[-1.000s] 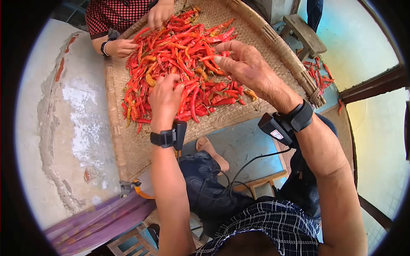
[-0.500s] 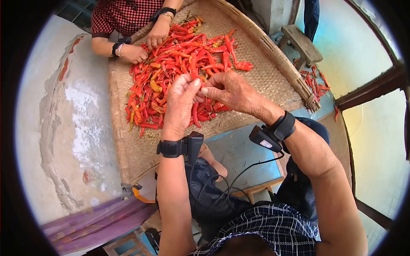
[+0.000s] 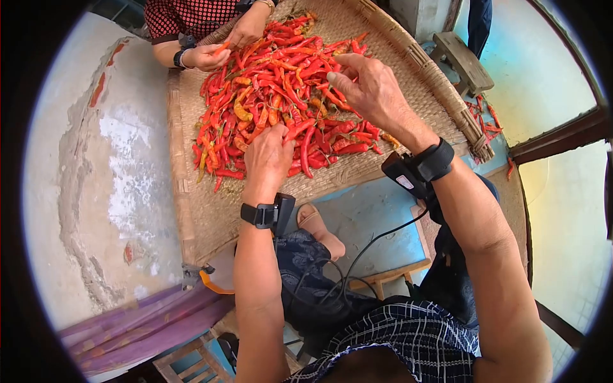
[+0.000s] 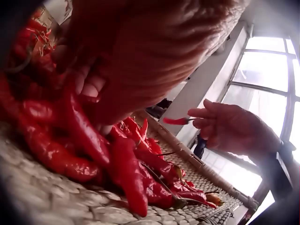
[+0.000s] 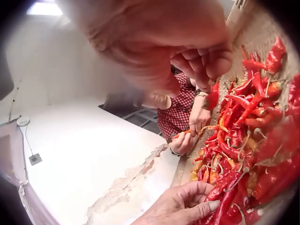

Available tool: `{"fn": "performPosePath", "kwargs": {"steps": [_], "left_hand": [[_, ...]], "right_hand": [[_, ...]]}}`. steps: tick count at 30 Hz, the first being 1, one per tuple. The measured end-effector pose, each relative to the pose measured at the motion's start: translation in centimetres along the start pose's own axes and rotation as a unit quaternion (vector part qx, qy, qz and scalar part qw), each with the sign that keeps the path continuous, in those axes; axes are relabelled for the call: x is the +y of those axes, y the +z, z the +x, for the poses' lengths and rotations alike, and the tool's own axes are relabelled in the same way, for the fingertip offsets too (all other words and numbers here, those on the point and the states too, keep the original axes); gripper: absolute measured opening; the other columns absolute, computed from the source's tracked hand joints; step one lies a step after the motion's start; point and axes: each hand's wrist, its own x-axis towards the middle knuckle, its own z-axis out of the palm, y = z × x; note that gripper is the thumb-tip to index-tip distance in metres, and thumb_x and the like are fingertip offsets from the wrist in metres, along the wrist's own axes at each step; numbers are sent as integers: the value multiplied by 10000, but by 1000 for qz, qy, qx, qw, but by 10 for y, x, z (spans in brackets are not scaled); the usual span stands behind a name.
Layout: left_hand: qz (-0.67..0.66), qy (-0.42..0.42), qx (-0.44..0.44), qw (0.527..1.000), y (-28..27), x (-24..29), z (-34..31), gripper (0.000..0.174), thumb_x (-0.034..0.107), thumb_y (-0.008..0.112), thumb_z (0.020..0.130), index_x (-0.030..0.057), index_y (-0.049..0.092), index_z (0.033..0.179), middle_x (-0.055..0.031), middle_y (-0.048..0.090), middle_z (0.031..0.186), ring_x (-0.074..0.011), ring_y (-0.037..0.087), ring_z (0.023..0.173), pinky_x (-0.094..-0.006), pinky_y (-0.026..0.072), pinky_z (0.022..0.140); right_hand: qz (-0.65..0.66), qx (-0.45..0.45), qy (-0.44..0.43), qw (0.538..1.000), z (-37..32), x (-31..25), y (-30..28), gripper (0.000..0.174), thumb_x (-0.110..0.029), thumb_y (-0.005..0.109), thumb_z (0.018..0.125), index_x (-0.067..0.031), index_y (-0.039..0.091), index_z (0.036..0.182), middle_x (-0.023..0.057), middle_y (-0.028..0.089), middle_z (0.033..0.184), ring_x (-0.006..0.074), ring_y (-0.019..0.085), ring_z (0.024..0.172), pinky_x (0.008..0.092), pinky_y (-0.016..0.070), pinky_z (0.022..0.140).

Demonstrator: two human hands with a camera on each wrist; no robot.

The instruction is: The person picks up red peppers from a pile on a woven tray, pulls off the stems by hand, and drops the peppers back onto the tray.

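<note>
A pale wall with flaking plaster and a cracked seam stands at nine o'clock in the head view; framed glass panes stand at three. Between them lies a broad, shallow woven tray of plaited strips with a thick, bound rim. A plain wooden stool stands outside it at one to two o'clock, loose chillies near its legs.

The chilli pile rests on the tray at twelve o'clock. A second person's hands work close together at its eleven o'clock edge.

Right hand: raised over the pile's three o'clock side. The left wrist view shows it pinching a red chilli by the stem, body clear of the fingers, long axis nearly level, tip towards nine o'clock.

Left hand: low at the pile's six o'clock edge, thumb and forefinger gripping another chilli; its full axis cannot be told.

Governing relation, as judged: the left hand is nearer the pile, touching it, with the bulk at twelve to one o'clock from its grip.

Materials: slender, tapering pods, glossy, some wrinkled, mostly red, a few orange or yellow; stems thin and curved.
</note>
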Motion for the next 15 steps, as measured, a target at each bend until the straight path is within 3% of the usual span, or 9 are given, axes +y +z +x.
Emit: {"fn": "performPosePath", "kwargs": {"steps": [2, 4, 6, 7, 10, 11, 12, 14, 15], "left_hand": [[-5, 18, 23, 1000, -8, 4, 1, 203, 151, 638, 795, 22, 608, 950, -157, 621, 812, -293, 607, 776, -382, 467, 665], [-13, 37, 46, 998, -16, 13, 5, 196, 140, 625, 805, 18, 607, 958, -167, 624, 829, -300, 609, 778, -381, 468, 668], [-109, 71, 78, 988, -21, 27, 9, 121, 105, 595, 823, 27, 600, 916, -152, 615, 840, -341, 588, 789, -402, 467, 690], [-137, 100, 97, 981, -20, 32, 11, 147, 76, 582, 844, 15, 611, 975, -137, 634, 845, -263, 624, 759, -342, 479, 681], [-150, 125, 121, 973, -20, 45, 13, 150, 58, 602, 836, 13, 613, 979, -121, 631, 851, -221, 622, 728, -303, 484, 654], [-147, 135, 152, 968, -18, 41, 16, 163, 64, 626, 835, 25, 623, 993, -74, 625, 802, -149, 596, 678, -262, 474, 614], [-147, 135, 153, 968, -20, 38, 16, 163, 64, 626, 835, 25, 623, 993, -74, 625, 802, -149, 596, 678, -262, 474, 614], [-249, -41, 166, 953, -24, 33, 17, 158, 74, 630, 847, 44, 634, 1002, -21, 610, 758, -93, 561, 664, -240, 462, 597], [-288, -37, 193, 937, -22, 26, 18, 157, 121, 619, 869, 50, 638, 1007, 7, 601, 742, -55, 538, 684, -229, 456, 601]], "right_hand": [[-31, -5, -86, 996, -3, 2, 11, 255, -181, 627, 794, 18, 634, 952, 207, 629, 691, 346, 640, 685, 428, 506, 641], [-28, -61, -57, 996, -14, -2, 19, 255, -169, 633, 789, -3, 633, 982, 197, 632, 735, 351, 636, 731, 434, 507, 667], [-72, -40, -144, 986, -22, 0, 30, 258, -158, 641, 782, -20, 636, 1000, 188, 625, 775, 355, 629, 754, 438, 510, 670], [-76, -41, -154, 984, -23, 4, 32, 229, -163, 640, 782, -31, 639, 969, 179, 614, 802, 361, 624, 768, 442, 514, 659], [-96, -123, -113, 981, -17, -2, 20, 202, -170, 638, 783, -31, 631, 929, 176, 622, 819, 354, 626, 767, 441, 514, 650], [-79, -101, -112, 985, -17, -4, 18, 166, -184, 629, 790, -34, 629, 861, 177, 626, 792, 348, 627, 753, 442, 509, 643], [-80, -100, -112, 985, -16, -3, 16, 166, -184, 629, 790, -34, 629, 861, 177, 626, 792, 348, 627, 753, 442, 509, 643], [-102, -110, -63, 987, -13, 0, 9, 156, -192, 621, 795, -39, 638, 816, 177, 622, 736, 348, 628, 726, 446, 505, 632], [-93, -100, -55, 989, -10, 3, 3, 187, -224, 628, 804, -39, 655, 799, 179, 619, 688, 341, 630, 686, 436, 501, 615]]}}
